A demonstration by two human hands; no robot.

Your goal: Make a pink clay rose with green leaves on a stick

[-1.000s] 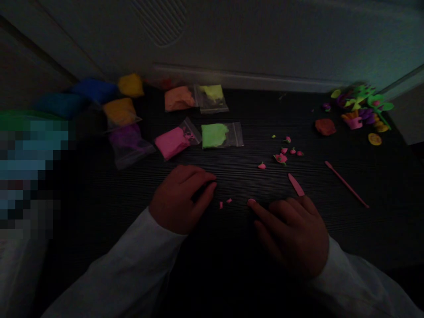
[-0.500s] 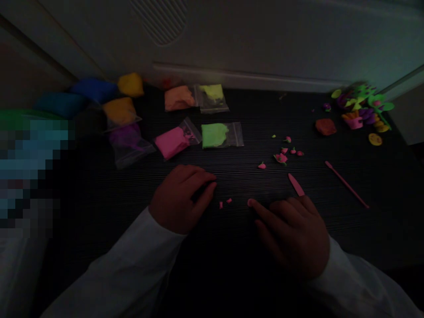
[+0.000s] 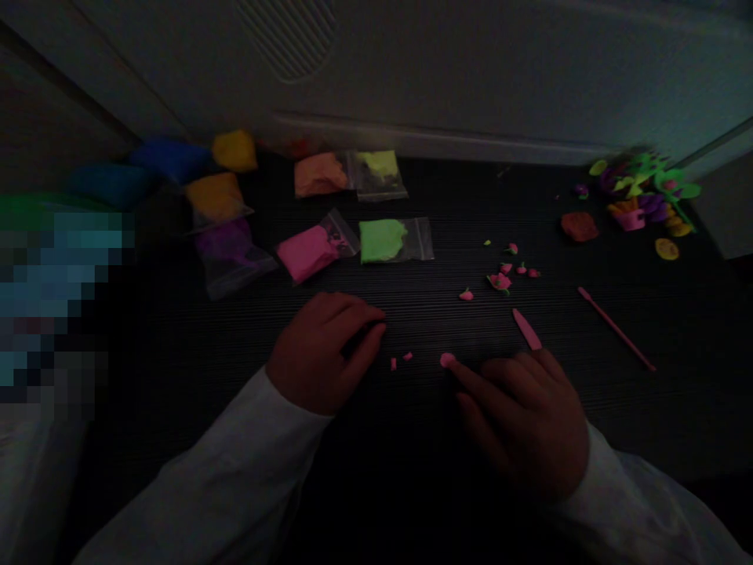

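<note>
My right hand (image 3: 523, 424) has its index finger stretched out, its tip at the edge of a small flattened pink clay disc (image 3: 447, 360). The thumb is apart and the other fingers are curled. A pink clay knife (image 3: 525, 328) points out from beyond those knuckles; the hand hides its handle, so I cannot tell whether they touch. My left hand (image 3: 321, 353) rests on the dark tabletop with a gap between thumb and index finger, nothing between them. Just right of it lie two tiny pink clay bits, one upright piece (image 3: 394, 364) and one slanted piece (image 3: 408, 356).
Small pink-and-green clay buds (image 3: 500, 282) lie beyond my right hand. A thin pink stick tool (image 3: 616, 329) is at the right. Bagged clay stands behind, including green (image 3: 382, 240) and pink (image 3: 306, 253). A reddish lump (image 3: 579, 226) and colourful clay figures (image 3: 647, 188) are far right.
My right index finger has drawn back slightly to the right, so more of the pink disc shows. My left hand stays in place.
</note>
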